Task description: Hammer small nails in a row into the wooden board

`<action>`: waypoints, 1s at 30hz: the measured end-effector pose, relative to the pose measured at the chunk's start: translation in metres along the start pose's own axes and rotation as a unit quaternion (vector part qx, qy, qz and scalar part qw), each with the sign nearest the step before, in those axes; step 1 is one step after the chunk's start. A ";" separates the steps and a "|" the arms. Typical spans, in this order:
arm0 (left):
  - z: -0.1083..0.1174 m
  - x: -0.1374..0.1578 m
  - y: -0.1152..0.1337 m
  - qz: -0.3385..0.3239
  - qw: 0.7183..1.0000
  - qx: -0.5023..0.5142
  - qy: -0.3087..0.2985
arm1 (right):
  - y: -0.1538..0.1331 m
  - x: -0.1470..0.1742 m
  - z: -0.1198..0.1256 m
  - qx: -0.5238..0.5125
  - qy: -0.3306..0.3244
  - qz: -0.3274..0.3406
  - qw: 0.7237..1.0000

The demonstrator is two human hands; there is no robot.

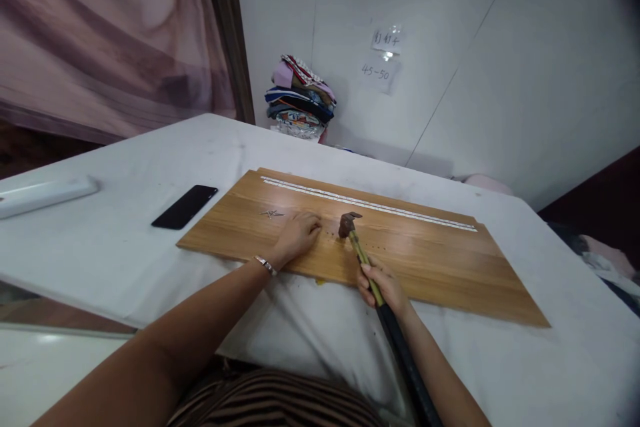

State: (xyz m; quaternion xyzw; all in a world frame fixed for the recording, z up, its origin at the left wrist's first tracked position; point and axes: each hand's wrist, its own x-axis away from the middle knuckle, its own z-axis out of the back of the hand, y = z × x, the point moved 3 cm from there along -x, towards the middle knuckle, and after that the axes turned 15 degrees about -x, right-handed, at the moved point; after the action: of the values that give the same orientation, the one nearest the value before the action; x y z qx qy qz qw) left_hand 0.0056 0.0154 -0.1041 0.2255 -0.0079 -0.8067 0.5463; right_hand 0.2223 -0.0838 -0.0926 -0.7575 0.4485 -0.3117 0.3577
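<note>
A long wooden board (430, 260) lies on the white table (125, 253). My right hand (384, 287) grips the yellow-and-black handle of a hammer (350, 225), whose head rests just above the board near a row of small nail marks. My left hand (299, 233) rests on the board just left of the hammer head, fingers curled and pinched together near the board; whether they hold a nail is too small to tell. A small heap of loose nails (271, 214) lies on the board to the left of that hand. A pale strip (370, 203) runs along the board's far edge.
A black phone (185, 207) lies on the table left of the board. A white flat bar (45, 195) sits at the far left. Folded clothes (300, 99) are stacked against the white wall. A pink curtain (100, 33) hangs at the left.
</note>
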 end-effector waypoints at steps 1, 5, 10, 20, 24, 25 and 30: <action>0.000 0.000 0.000 0.000 1.000 -0.001 0.001 | 0.001 0.000 0.001 0.002 0.000 -0.001 1.000; 0.001 0.000 0.000 -0.001 1.000 -0.001 0.000 | 0.002 -0.001 0.002 -0.002 0.001 0.005 1.000; 0.000 0.000 -0.001 -0.008 1.000 -0.002 0.000 | -0.002 0.001 0.002 -0.008 0.011 0.001 1.000; 0.005 0.001 0.004 -0.003 1.000 -0.004 -0.001 | -0.003 0.002 0.003 -0.002 0.022 -0.012 1.000; 0.010 0.001 0.007 -0.004 1.000 -0.010 -0.005 | -0.008 0.004 -0.004 0.002 0.017 -0.013 1.000; 0.010 0.001 0.006 -0.003 1.000 -0.010 -0.005 | -0.009 0.004 -0.005 0.006 0.016 -0.014 1.000; 0.004 0.001 0.003 -0.005 1.000 -0.005 0.002 | -0.006 0.001 -0.002 0.006 0.015 -0.012 1.000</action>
State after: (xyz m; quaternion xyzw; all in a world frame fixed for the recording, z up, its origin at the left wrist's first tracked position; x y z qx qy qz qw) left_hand 0.0062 0.0126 -0.1001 0.2242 -0.0020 -0.8093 0.5430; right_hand 0.2237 -0.0828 -0.0861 -0.7561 0.4422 -0.3300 0.3520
